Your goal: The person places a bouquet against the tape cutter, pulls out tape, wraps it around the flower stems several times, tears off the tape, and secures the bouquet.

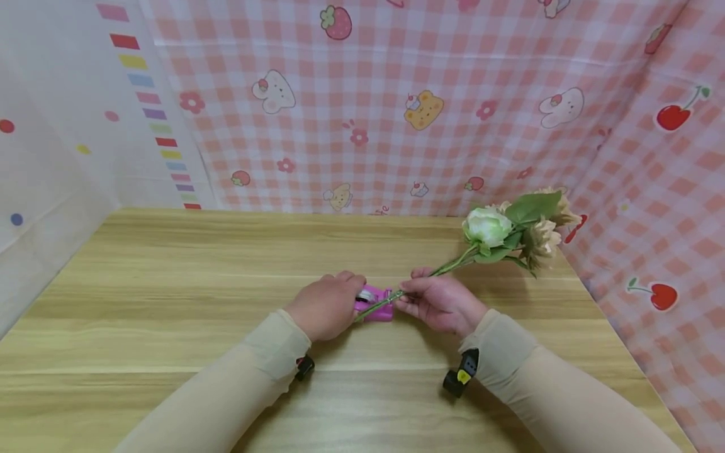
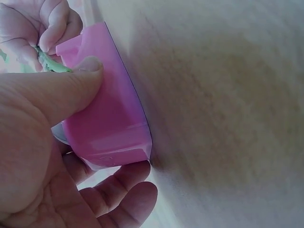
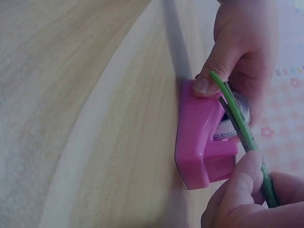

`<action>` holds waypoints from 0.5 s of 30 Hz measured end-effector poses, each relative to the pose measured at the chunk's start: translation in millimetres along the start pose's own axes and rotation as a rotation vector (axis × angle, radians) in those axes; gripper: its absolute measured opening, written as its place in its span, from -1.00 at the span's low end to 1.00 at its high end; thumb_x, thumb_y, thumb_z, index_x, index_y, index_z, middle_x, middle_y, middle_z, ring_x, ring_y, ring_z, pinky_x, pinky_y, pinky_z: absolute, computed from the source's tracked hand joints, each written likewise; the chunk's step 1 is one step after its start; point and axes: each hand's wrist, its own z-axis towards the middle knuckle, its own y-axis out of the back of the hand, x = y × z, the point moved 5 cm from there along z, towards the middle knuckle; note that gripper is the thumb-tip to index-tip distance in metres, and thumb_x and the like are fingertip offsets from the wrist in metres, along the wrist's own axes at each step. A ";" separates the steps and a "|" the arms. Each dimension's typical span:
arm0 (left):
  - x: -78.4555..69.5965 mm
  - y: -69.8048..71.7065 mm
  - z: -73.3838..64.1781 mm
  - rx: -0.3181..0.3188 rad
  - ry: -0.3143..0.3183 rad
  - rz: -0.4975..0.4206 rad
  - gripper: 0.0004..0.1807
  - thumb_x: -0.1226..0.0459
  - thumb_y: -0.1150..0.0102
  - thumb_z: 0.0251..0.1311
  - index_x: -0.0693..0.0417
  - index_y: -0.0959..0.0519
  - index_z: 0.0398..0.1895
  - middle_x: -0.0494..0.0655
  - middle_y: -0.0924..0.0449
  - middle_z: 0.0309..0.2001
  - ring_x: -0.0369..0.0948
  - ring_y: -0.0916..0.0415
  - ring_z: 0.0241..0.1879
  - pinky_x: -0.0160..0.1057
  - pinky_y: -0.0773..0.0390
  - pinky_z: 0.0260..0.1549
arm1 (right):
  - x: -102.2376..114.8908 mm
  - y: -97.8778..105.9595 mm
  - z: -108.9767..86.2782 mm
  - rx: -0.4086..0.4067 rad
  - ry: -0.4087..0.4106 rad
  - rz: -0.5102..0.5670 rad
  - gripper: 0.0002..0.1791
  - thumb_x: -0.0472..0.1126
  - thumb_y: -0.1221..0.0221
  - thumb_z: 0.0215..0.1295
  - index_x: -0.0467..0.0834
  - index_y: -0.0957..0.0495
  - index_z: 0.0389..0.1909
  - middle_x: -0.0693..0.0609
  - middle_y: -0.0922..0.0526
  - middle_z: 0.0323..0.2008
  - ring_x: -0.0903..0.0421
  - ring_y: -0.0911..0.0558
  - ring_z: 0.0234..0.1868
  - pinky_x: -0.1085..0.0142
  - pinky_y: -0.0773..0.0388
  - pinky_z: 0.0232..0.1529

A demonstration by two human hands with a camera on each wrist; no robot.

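Observation:
A pink tape dispenser (image 1: pixel 383 314) stands on the wooden table, gripped by my left hand (image 1: pixel 327 307). In the left wrist view the thumb (image 2: pixel 76 88) presses its near side while the other fingers curl round its end. A roll of tape (image 3: pixel 225 129) sits inside it. My right hand (image 1: pixel 444 303) pinches the green stems (image 3: pixel 240 121) of an artificial flower bunch between thumb and fingers. The stems slant across above the dispenser, their cut ends near my left thumb. The flower heads, one a pale green-white bloom (image 1: pixel 488 228), point away to the far right.
The wooden table (image 1: pixel 170 277) spreads around both hands. A pink checked cloth (image 1: pixel 362 157) hangs along its back edge, and another checked cloth (image 1: pixel 674 239) runs down the right side. White cloth (image 1: pixel 51 163) with coloured dots hangs at the left.

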 end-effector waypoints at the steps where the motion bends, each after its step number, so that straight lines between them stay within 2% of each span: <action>1: 0.1 0.0 -0.1 0.000 0.001 0.000 -0.42 0.10 -0.13 0.54 0.06 -0.38 0.53 0.02 -0.43 0.50 0.09 -0.48 0.40 0.07 -0.53 0.40 | -0.1 -0.1 0.1 0.006 -0.001 0.005 -0.71 -0.49 -0.02 0.53 -0.08 -0.34 -0.37 0.01 -0.55 -0.38 0.11 -0.72 -0.31 0.31 -0.79 -0.11; 7: 0.1 0.6 -0.5 -0.006 -0.002 -0.008 -0.44 0.11 -0.13 0.54 0.04 -0.39 0.52 0.01 -0.46 0.48 0.08 -0.50 0.37 0.06 -0.55 0.37 | -1.1 0.2 1.7 0.023 -0.004 0.028 -0.71 -0.53 -0.01 0.52 -0.13 -0.27 -0.36 -0.03 -0.60 -0.36 0.10 -0.75 -0.33 0.31 -0.80 -0.11; 11: 0.3 0.6 -0.9 -0.006 0.000 -0.016 -0.46 0.14 -0.11 0.55 0.02 -0.40 0.52 0.00 -0.47 0.47 0.08 -0.51 0.36 0.06 -0.55 0.37 | -0.5 2.0 4.1 -0.015 0.008 0.003 -0.74 -0.55 -0.03 0.50 -0.17 -0.20 -0.17 -0.07 -0.63 -0.31 0.10 -0.76 -0.31 0.32 -0.80 -0.09; 15: 0.4 0.4 -0.7 -0.006 -0.002 -0.015 -0.47 0.15 -0.12 0.54 0.02 -0.41 0.51 0.00 -0.48 0.46 0.08 -0.53 0.34 0.06 -0.58 0.35 | -0.2 3.6 6.8 -0.051 0.022 -0.014 -0.64 -0.57 -0.03 0.47 -0.16 -0.12 0.00 -0.08 -0.58 -0.24 0.11 -0.75 -0.29 0.32 -0.79 -0.07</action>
